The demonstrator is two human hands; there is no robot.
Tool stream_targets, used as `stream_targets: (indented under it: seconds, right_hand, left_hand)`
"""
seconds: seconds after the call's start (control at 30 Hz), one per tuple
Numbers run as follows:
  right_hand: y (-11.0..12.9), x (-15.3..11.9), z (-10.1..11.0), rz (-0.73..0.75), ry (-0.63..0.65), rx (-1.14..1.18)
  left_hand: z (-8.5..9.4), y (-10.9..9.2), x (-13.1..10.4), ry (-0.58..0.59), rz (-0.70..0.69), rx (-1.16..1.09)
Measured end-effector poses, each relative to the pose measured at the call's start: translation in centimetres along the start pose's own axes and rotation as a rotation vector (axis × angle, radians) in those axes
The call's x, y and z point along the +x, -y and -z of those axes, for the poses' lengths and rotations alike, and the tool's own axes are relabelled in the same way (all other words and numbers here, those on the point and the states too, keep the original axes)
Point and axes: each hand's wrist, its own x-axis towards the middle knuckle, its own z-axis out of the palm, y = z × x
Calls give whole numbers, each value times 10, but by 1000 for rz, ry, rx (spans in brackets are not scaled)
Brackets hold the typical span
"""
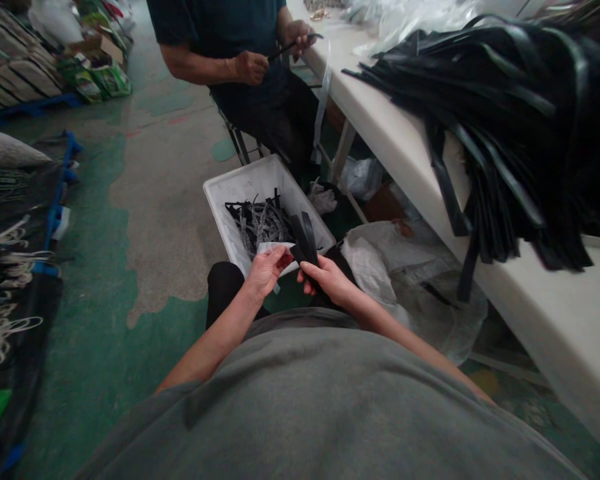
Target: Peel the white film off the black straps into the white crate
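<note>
My right hand (325, 277) is closed around a folded black strap (306, 241) above the near edge of a white plastic bin (217, 190). Pinched in my left hand (269, 270) is a pale, translucent strip (275, 247), close beside the strap's left side. Whether the strip is joined to the strap I cannot tell. Inside the bin lies a tangle of black and grey-white strips (260, 220).
On the long white table (395, 140) at right, a big heap of black straps (505, 113) overhangs the edge. A seated co-worker (230, 40) holds a dark strip across the bin. A whitish sack (380, 260) stands under the table. Loaded pallets (55, 207) line the left.
</note>
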Motion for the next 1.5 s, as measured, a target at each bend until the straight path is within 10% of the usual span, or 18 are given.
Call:
stream_targets:
  seconds: [0.83,1.5]
  right_hand:
    - [1,-5,-1,-15,-23,-6]
    - [-2,8,1,-66,53,-6]
  left_hand:
    - [-4,2,-1,-64,-100,81]
    - [1,7,-3,104,4,209]
